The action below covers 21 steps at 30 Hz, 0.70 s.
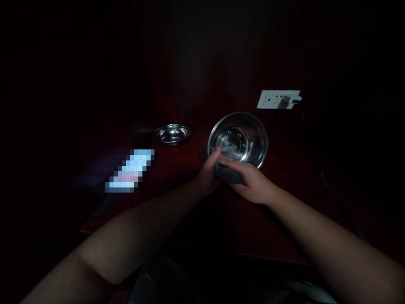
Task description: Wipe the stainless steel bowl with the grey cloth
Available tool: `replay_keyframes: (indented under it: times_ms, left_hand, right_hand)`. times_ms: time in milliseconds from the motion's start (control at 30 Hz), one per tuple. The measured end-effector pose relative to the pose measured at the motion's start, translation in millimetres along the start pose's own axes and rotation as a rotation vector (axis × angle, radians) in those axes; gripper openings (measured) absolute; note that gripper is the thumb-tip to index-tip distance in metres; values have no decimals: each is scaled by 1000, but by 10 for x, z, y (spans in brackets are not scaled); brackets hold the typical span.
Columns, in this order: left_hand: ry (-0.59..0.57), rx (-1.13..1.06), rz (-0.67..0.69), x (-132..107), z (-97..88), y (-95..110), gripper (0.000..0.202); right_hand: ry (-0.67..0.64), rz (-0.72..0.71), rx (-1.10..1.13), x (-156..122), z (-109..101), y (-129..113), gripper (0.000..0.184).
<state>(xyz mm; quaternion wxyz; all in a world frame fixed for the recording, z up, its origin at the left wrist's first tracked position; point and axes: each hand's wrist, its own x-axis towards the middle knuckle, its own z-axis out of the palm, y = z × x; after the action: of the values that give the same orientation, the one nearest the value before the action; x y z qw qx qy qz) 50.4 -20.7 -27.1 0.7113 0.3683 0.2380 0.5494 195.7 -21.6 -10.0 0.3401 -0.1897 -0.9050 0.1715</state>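
Observation:
A shiny metal bowl (256, 139) is tilted so that its inside faces me. My left hand (209, 172) grips the bowl at its lower left rim, thumb on top and the other fingers hidden behind it. In my right hand (253, 181) is a grey cloth (228, 172), pressed over the near rim. Part of the cloth lies inside the bowl. The right hand's fingers point left toward the left thumb, close to touching it.
A smaller, shallow metal bowl (172, 134) stands on the dark red table (177, 169). Left of it lies a lit, blurred-out phone screen (129, 171). A white socket panel (274, 99) with a plugged-in charger (292, 100) is at the back right. A dark cable (325, 179) runs along the right.

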Motion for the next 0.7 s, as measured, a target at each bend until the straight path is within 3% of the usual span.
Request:
replay_keyframes:
  times_ms: [267,533,700]
  left_hand:
    - [82,-6,202,49,-3,-24,42]
    - [81,-4,187,73,-29,0,47]
    - [154,-22,198,79,-38,-2,46]
  right_hand:
    - [-111,6,-110,-1,0,37,73]
    - [-203,124,-322,-5,-22,-8,77]
    - [-217,197,-415,-3,-51,-45,70]
